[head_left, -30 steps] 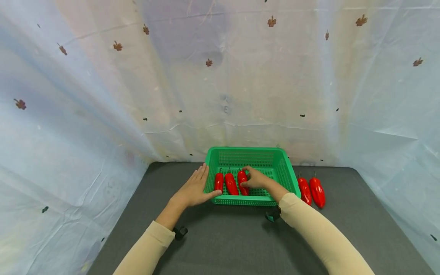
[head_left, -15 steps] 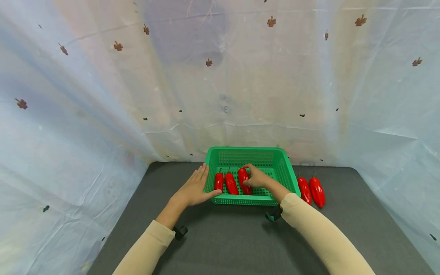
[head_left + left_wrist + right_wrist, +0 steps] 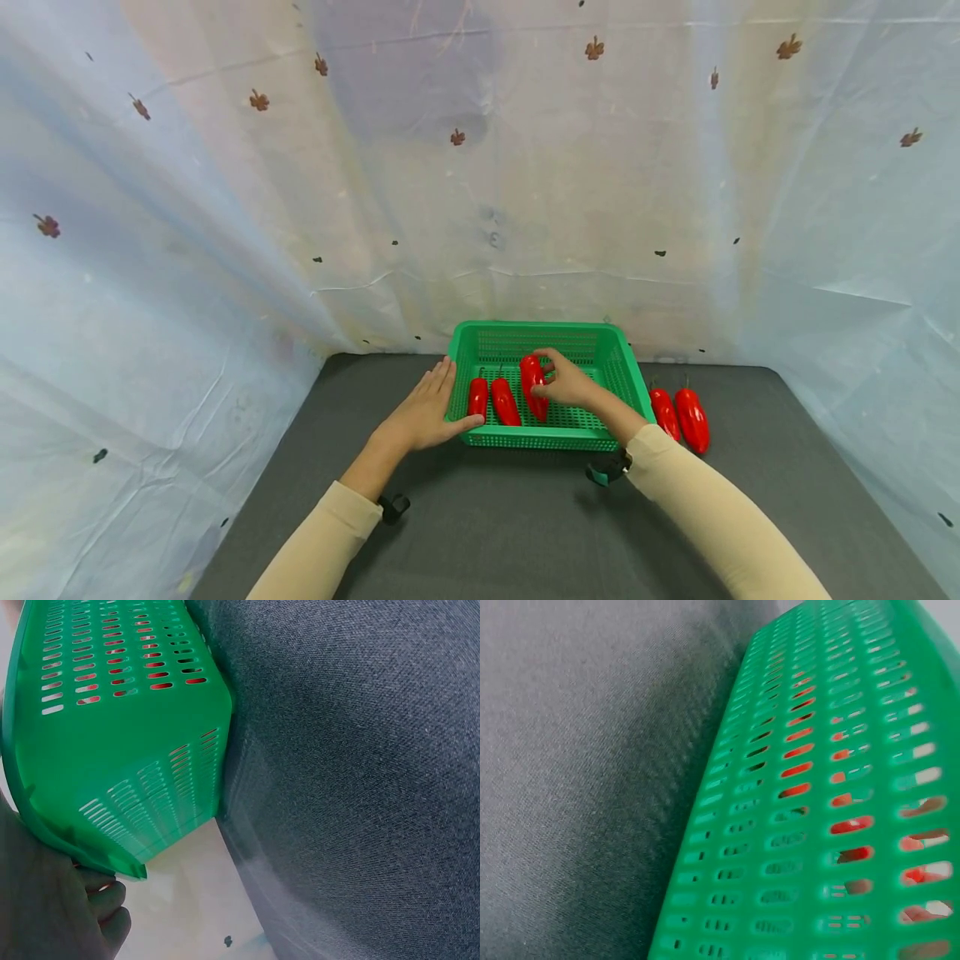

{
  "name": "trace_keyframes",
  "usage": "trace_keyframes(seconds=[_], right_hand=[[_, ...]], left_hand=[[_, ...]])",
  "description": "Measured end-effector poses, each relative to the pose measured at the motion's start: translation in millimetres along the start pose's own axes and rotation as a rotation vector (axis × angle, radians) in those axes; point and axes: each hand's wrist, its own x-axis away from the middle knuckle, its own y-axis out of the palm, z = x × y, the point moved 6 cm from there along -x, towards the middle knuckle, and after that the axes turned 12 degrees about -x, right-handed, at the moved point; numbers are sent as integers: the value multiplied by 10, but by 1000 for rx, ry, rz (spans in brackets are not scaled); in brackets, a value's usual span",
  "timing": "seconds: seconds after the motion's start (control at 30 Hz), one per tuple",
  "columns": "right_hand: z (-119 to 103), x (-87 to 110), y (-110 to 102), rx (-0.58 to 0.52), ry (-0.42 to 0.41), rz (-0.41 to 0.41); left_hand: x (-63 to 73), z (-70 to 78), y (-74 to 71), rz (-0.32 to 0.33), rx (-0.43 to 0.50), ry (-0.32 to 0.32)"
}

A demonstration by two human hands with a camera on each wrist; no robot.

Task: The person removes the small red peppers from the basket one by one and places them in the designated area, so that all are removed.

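Observation:
A green slotted plastic basket [image 3: 540, 437] stands on the dark table. My left hand [image 3: 423, 414] rests against its left rim, fingers straight and thumb along the front corner; in the left wrist view that hand [image 3: 45, 900] lies beside the basket's rim. Inside the basket, my right hand [image 3: 567, 385] pinches a glossy red chili pepper [image 3: 533, 387] between thumb and fingers. This pepper sits higher than the red pepper [image 3: 505, 402] next to it and the leftmost pepper [image 3: 477, 396]. Through the slots of the basket wall [image 3: 780, 825], the right wrist view shows only bits of red and skin.
Two more red peppers lie on the table right of the basket: a nearer one [image 3: 664, 414] partly behind the basket and sleeve, and an outer one [image 3: 692, 419]. A pale patterned sheet [image 3: 495, 183] hangs behind and beside the grey table cloth [image 3: 480, 533].
My right hand has moved slightly up and to the right, lifting the pinched pepper away from its neighbour. The left hand and basket have stayed in place.

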Motion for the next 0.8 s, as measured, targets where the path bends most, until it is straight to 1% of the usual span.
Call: trace_keyframes(seconds=[0.23, 0.57, 0.8], right_hand=[[-145, 150, -122, -27, -19, 31], [-192, 318, -278, -23, -49, 47], [-246, 418, -430, -31, -121, 59]], left_hand=[[9, 4, 0, -4, -2, -2], [17, 10, 8, -8, 5, -3], [11, 9, 7, -5, 3, -1]])
